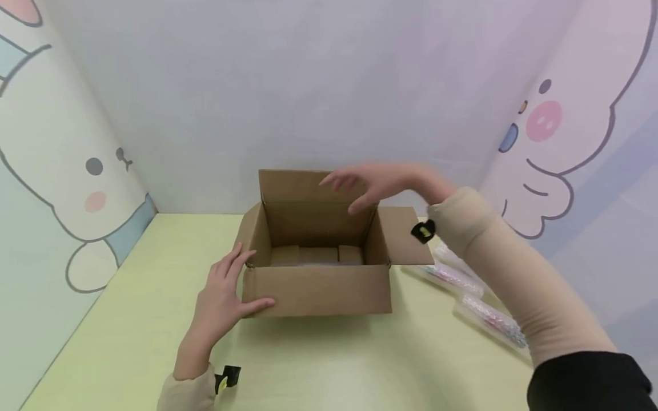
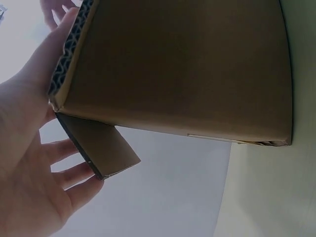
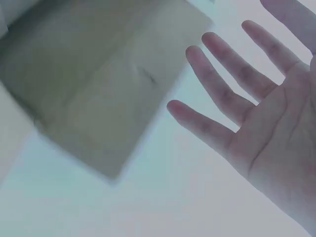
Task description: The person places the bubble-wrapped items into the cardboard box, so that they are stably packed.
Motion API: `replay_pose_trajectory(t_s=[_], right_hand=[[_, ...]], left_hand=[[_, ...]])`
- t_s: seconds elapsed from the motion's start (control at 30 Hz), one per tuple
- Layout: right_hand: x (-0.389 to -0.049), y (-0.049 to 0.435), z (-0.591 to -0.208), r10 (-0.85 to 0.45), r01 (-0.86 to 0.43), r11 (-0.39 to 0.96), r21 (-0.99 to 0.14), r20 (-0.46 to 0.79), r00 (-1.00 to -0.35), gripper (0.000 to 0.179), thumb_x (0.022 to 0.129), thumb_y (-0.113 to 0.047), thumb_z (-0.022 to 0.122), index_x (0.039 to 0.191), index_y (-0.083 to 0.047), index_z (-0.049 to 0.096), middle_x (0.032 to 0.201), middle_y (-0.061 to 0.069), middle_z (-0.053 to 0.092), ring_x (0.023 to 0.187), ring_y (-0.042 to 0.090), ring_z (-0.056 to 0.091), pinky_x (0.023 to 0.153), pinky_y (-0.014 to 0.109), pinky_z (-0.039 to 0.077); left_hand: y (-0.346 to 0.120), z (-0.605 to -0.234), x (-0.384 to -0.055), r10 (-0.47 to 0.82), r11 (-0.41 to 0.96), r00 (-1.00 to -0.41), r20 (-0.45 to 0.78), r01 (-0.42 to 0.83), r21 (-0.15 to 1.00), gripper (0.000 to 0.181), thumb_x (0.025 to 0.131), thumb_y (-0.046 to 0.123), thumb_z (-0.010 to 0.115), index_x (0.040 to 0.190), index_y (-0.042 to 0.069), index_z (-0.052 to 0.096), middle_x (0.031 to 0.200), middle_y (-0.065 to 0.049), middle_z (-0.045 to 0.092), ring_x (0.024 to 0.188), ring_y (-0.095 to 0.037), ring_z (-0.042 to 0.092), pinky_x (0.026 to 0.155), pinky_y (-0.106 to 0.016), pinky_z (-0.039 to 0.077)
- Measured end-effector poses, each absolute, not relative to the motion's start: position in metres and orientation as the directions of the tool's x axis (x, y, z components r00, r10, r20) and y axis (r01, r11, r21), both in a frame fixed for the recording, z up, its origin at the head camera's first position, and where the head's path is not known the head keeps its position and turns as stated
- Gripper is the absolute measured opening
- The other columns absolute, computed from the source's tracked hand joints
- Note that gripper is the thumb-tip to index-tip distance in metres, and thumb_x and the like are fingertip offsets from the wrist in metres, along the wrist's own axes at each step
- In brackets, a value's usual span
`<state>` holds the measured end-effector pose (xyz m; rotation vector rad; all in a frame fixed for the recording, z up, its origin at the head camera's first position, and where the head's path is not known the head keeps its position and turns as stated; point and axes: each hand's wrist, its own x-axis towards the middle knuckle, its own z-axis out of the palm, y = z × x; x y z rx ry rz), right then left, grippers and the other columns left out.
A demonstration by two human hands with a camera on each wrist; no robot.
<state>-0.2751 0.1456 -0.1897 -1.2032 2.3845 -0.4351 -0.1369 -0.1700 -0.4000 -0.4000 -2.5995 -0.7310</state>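
A brown cardboard box (image 1: 316,291) stands on the table with its top flaps spread outward. My left hand (image 1: 221,297) rests at its front left corner, the thumb lying on the front flap and the other fingers against the left flap. In the left wrist view, the fingertips touch that small side flap (image 2: 106,145). Above the box's back right part, my right hand (image 1: 380,182) hangs in the air with fingers spread and nothing in it. The right wrist view shows its palm (image 3: 281,133) apart from a blurred flap (image 3: 118,98).
Several clear bubble-wrapped packs (image 1: 493,322) with pinkish contents lie on the table right of the box, partly behind the right sleeve (image 1: 519,274). A pale wall (image 1: 205,114) with cartoon figures surrounds the yellow-green table (image 1: 308,365).
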Motion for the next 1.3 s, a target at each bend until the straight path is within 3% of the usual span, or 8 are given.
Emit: replay_pose_trajectory(t_s=[0.3,0.63,0.83,1.3], right_hand=[[-0.255,0.231,-0.17,-0.701,-0.596,0.659,-0.458,-0.088,-0.707,0.067,0.09,-0.015,0.069,0.148,-0.023,0.037,0.14,0.008,0.051,0.127,0.029,0.053,0.108,0.059,0.035],[-0.241,0.324,-0.23,-0.526,-0.464,0.752,-0.468,-0.003,-0.85,0.061,0.092,-0.02,0.067,0.147,-0.021,0.04,0.143,0.009,0.05,0.125,0.034,0.053,0.101,0.059,0.041],[-0.234,0.362,-0.289,-0.488,-0.429,0.769,-0.474,-0.002,-0.873,0.059,0.092,-0.017,0.066,0.144,-0.006,0.041,0.137,0.021,0.053,0.118,0.042,0.056,0.097,0.063,0.042],[-0.222,0.383,-0.39,-0.459,-0.379,0.797,-0.471,-0.064,-0.886,0.057,0.089,-0.017,0.069,0.137,0.002,0.047,0.125,0.024,0.061,0.11,0.039,0.061,0.088,0.048,0.052]], left_hand=[[-0.175,-0.4,-0.136,0.142,0.82,-0.886,0.441,0.355,0.449,0.099,0.059,0.051,0.087,0.141,0.018,0.043,0.154,-0.014,0.035,0.132,-0.04,0.038,0.048,-0.023,0.038],[-0.18,-0.4,-0.137,0.143,0.821,-0.884,0.445,0.357,0.445,0.099,0.059,0.049,0.087,0.142,0.017,0.043,0.154,-0.015,0.035,0.131,-0.041,0.037,0.048,-0.024,0.038],[-0.182,-0.402,-0.137,0.143,0.821,-0.882,0.449,0.359,0.444,0.099,0.059,0.048,0.088,0.142,0.017,0.043,0.153,-0.015,0.035,0.131,-0.041,0.037,0.048,-0.026,0.039],[-0.184,-0.402,-0.137,0.145,0.819,-0.881,0.45,0.362,0.445,0.099,0.06,0.048,0.088,0.143,0.017,0.042,0.154,-0.015,0.034,0.13,-0.041,0.037,0.048,-0.026,0.039]])
